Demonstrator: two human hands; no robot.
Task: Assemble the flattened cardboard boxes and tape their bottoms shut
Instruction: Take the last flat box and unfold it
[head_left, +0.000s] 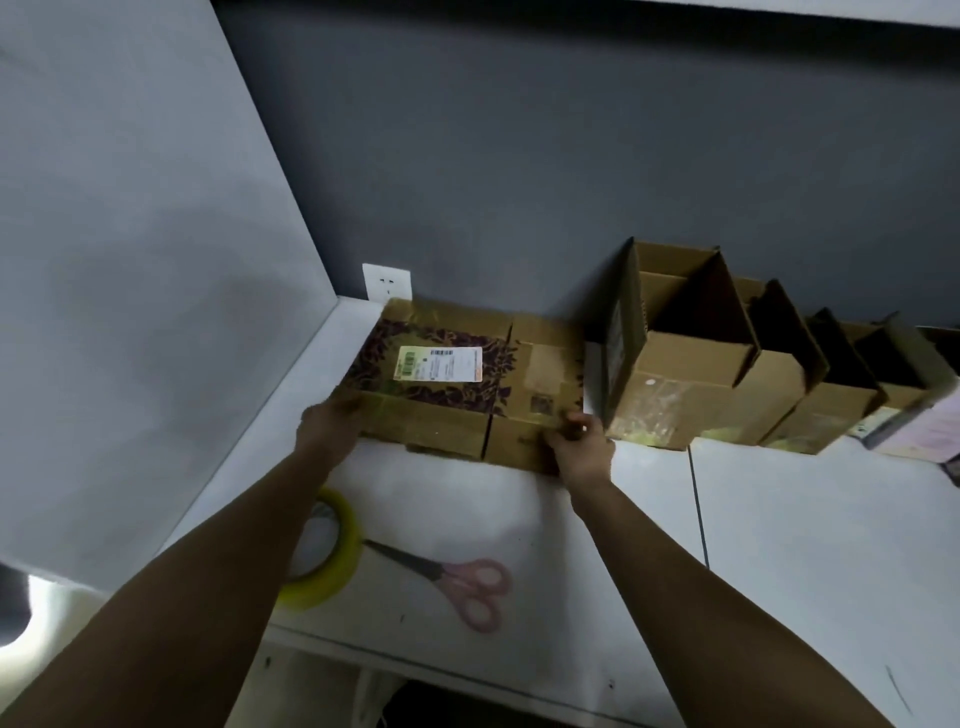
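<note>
Against the dark back wall lies the flat cardboard box (457, 384), pushed up by the corner near a wall plug (387, 281). I have both hands on it. My left hand (327, 423) grips its left end and my right hand (579, 441) pinches its right front corner, fingers curled on the card. I think I hold both ends so I can lift it evenly and pull it toward me to pop it open. To its right stand the made-up boxes (691, 374) in a row, open tops up, parked along the wall to keep my work spot free. The yellow tape roll (335, 564) and pink scissors (457, 577) wait on the white table (805, 545), close to me, ready for the bottom flaps. My left arm hides part of the roll.
</note>
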